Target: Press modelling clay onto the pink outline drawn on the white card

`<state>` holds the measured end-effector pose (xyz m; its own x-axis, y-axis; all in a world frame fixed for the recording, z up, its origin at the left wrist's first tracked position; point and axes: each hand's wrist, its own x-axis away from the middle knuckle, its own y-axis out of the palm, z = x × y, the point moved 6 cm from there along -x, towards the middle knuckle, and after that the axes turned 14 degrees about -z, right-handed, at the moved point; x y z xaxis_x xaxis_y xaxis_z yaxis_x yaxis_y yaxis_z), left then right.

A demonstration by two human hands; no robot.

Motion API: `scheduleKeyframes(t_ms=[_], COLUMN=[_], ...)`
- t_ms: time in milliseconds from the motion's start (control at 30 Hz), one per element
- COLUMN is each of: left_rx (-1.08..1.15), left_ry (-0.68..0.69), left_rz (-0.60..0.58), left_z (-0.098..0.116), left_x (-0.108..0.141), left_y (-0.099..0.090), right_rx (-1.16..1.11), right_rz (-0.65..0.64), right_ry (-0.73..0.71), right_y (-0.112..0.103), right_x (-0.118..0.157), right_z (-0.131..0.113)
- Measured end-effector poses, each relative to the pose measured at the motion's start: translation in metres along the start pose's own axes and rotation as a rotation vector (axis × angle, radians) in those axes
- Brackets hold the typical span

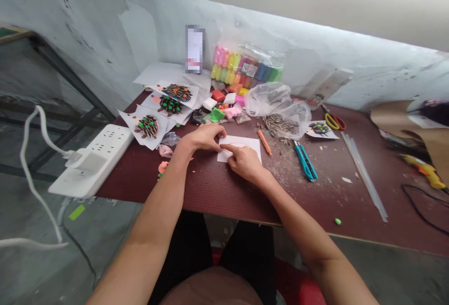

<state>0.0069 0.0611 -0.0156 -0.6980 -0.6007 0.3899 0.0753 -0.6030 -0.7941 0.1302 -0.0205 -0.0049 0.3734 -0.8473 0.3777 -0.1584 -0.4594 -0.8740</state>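
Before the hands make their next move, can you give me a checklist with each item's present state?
1. White card lying on the tabletop: ok.
2. Left hand at the card's left side: ok.
3. Right hand over the card, index finger extended: ok.
4. Orange marker out of both hands: ok.
5. Sunflower seeds all bagged: not ok, some lie loose.
6. Utility knife blade retracted: cannot tell.

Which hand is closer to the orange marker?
Right. The right hand is just left of the orange marker, over the white paper; the left hand is farther left, by the paper's left edge.
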Motion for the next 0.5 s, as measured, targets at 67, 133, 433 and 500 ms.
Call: scheduleKeyframes(t_ms=[67,133,433,500], left_rx=[0.002,0.006,0.022,0.021], left_ry=[0.003,0.01,0.022,0.02], left_rz=[0.001,0.007,0.035,0.029], left_z=[-0.0002,-0.0005,-0.0038,-0.0042], left_x=[0.0003,0.0005,-0.0004,-0.0005], left_y=[-0.0002,-0.0007,0.0001,0.0005], right_rx=[0.002,0.012,0.138,0.141], right_rz=[0.003,0.014,-0.071,-0.061], right_ry=[0.016,0.045,0.116,0.126], right_y=[-0.0011,-0.003,0.0011,0.0002], right_x=[0.0014,0.0038,0.0077,0.0086], right_z=[0.0016,0.0036,0.0015,0.0024])
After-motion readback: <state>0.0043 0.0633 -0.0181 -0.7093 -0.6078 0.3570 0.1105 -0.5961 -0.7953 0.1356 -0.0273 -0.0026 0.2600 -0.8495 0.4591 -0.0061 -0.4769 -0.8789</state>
